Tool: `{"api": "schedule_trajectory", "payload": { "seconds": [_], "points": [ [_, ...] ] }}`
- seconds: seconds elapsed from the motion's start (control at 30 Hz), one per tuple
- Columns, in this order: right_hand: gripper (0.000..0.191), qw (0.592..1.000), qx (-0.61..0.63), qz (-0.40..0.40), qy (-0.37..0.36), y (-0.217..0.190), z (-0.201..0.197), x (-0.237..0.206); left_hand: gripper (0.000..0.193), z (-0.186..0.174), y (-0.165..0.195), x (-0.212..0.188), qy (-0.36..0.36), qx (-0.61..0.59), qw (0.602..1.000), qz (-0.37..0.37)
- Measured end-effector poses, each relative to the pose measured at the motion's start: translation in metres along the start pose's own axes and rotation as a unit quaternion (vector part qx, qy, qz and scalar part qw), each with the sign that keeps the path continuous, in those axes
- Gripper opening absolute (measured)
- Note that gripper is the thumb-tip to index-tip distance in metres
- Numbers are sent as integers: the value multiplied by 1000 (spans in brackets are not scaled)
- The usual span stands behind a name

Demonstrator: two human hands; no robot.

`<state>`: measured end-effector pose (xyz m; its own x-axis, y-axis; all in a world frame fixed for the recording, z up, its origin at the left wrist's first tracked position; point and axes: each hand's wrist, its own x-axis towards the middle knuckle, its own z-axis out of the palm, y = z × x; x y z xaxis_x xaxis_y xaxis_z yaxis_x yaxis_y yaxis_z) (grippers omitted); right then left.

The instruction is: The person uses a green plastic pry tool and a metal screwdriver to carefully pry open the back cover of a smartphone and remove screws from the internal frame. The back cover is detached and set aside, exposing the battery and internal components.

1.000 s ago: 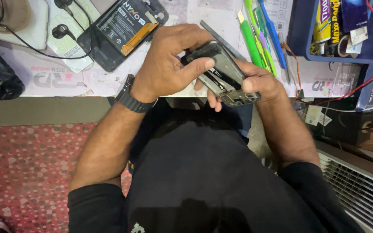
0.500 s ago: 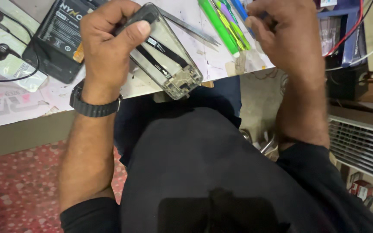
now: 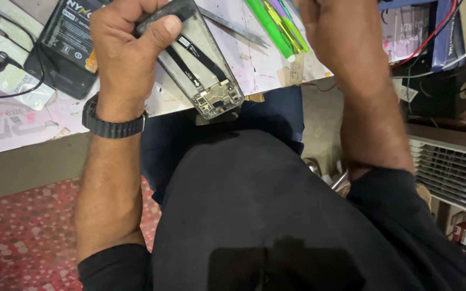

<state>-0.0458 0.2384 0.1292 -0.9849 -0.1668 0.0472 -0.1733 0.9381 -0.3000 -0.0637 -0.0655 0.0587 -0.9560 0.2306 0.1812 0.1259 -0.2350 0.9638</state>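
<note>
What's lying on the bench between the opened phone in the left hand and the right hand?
In the head view, metal tweezers and green-and-yellow plastic pry tools lie on the bench between the opened phone, held by the left hand, and the right hand.

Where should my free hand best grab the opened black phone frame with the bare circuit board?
Probably the long side rails of the opened black phone frame, near its lower end, coming from the right. The left hand already covers the top end, and the exposed circuit board and ribbon cables fill the middle.

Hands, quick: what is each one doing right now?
Left hand: closed around the opened phone frame.
Right hand: reaching over the desk; fingers out of view, cannot tell.
</note>
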Motion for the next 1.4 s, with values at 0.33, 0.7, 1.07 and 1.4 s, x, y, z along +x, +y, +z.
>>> {"api": "schedule_trajectory", "payload": {
  "seconds": [0.33,0.7,1.07,1.4],
  "points": [
    [33,979,12,-200,45,-35,37,20,25,-3,-6,-1,-26,-39,999,-1],
    [12,774,595,-215,29,-5,33,18,26,-1,-11,18,-98,2,995,-10],
    [28,795,548,-256,55,-20,39,29,18,1,-11,34,-112,18,993,-35],
    [24,766,591,-251,33,2,56,44,28,3,-22,48,-146,32,988,-36]
  ]
}}
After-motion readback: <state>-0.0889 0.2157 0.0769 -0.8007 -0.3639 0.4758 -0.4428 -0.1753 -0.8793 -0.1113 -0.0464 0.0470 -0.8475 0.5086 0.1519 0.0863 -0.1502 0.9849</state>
